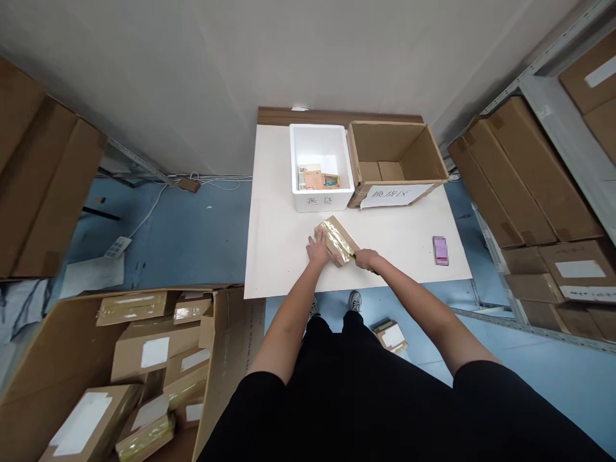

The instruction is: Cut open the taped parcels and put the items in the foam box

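Observation:
A small cardboard box (pixel 342 239) with shiny clear tape along its top lies slantwise on the white table (pixel 274 250). My left hand (pixel 318 249) grips the left side of this box near its close end, with the fingers resting on it. In my right hand (pixel 367 259), closed, is a slim dark tool that looks like a box cutter (pixel 355 256). Its tip touches or nearly touches the box's near right edge. Most of the tool is hidden by my fingers.
Behind the small box stand a white foam box (pixel 320 201) holding small packets and an open carton (pixel 423 179) with a handwritten sign. A purple packet (pixel 440 250) lies at right. A large carton (pixel 231 359) of parcels is at lower left; shelving (pixel 524 83) stands right.

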Demonstrator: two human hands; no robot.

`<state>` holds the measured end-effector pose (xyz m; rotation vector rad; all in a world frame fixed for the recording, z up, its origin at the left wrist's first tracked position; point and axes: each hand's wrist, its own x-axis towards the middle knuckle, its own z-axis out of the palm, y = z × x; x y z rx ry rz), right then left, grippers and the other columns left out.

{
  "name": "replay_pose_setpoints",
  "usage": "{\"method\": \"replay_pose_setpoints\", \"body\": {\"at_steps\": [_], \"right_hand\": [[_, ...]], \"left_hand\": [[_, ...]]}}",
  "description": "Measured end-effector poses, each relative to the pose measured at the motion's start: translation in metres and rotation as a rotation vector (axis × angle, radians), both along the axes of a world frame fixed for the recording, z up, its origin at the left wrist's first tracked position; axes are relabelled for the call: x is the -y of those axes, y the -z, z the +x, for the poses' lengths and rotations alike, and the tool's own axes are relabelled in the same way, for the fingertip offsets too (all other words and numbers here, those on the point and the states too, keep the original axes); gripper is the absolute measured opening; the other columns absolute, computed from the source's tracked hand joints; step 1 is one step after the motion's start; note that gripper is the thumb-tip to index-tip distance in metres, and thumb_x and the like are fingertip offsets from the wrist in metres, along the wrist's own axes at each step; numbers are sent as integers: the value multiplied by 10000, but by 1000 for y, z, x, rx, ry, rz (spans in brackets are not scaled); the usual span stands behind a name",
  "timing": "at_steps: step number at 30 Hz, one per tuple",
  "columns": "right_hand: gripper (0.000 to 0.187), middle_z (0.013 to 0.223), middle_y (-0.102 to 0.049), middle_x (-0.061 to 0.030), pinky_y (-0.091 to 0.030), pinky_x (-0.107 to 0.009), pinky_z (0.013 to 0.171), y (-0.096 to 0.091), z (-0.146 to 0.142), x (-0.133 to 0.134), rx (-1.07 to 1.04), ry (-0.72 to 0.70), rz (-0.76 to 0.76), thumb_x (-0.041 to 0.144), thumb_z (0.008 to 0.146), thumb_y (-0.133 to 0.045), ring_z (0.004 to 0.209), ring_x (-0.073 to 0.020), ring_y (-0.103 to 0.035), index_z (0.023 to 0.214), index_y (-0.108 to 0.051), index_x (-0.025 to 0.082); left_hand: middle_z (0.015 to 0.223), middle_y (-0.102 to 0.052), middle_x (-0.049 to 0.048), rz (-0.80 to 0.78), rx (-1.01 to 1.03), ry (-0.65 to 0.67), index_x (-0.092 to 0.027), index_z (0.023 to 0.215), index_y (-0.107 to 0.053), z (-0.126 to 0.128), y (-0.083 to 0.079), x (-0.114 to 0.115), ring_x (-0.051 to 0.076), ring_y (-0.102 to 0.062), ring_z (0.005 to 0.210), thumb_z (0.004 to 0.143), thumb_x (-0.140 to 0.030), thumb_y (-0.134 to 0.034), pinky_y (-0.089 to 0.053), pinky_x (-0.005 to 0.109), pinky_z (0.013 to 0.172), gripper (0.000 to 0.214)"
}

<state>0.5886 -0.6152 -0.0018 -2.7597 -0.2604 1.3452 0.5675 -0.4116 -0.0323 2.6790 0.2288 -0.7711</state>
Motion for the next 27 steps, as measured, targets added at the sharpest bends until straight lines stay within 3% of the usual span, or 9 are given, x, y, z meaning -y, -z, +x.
{"method": "replay_pose_setpoints", "body": {"at_steps": [4,6,11,14,16,20,24,27], "right_hand": [[162,857,-766,-142,-555,-410,734,1,-20,37,-59,-43,-62,349,904,-729,833,-332,-768,990,-738,213],[179,877,-763,-147,-538,-397,730,2,-24,56,-17,2,-45,388,950,-687,836,-323,-757,984,-714,214],[420,1008,-760,-126,-506,-336,711,15,-15,82,256,387,187,587,1042,-512,861,-280,-733,1233,-568,218],[529,1020,-748,-97,-503,-303,681,32,-4,78,239,614,241,660,980,-587,811,-243,-724,1248,-520,208],[527,1048,-743,-85,-504,-291,684,43,3,74,247,679,270,636,939,-656,828,-233,-723,1222,-515,214],[468,1137,-736,-92,-502,-289,733,55,17,65,325,647,296,548,908,-714,998,-260,-714,1188,-513,232],[448,1171,-735,-100,-499,-289,751,57,34,47,310,598,333,490,923,-707,1040,-265,-709,1221,-500,228],[458,1154,-741,-98,-495,-292,754,56,48,36,294,520,346,476,924,-713,1032,-268,-710,1241,-495,227]], "left_hand": [[1815,51,-11,6,-9,-2,-367,1723,-50,2,0,-1,466,-137,1609,695,-793,-769,-401,553,1197,1325],[1815,46,-16,8,-10,-13,-360,1724,-47,1,-1,0,459,-140,1611,705,-788,-763,-405,540,1199,1317],[1816,-23,53,38,62,-65,-268,1731,-78,-10,-3,23,444,-197,1601,758,-805,-697,-399,510,1215,1272],[1795,-118,159,86,113,-102,-168,1728,-101,-21,-3,51,448,-162,1618,801,-812,-643,-329,522,1261,1252],[1773,-169,213,110,126,-126,-105,1720,-111,-27,-2,68,447,-108,1633,833,-809,-599,-266,535,1289,1234],[1770,-161,234,133,113,-185,-73,1717,-96,-33,0,84,432,-38,1647,863,-820,-532,-186,562,1312,1216],[1764,-186,235,189,122,-250,-126,1728,-46,-32,-5,80,446,-30,1644,880,-788,-545,-156,622,1299,1186],[1771,-230,154,133,162,-61,-226,1726,-173,-23,-12,74,421,-44,1646,975,-611,-517,-163,620,1296,911]]}}
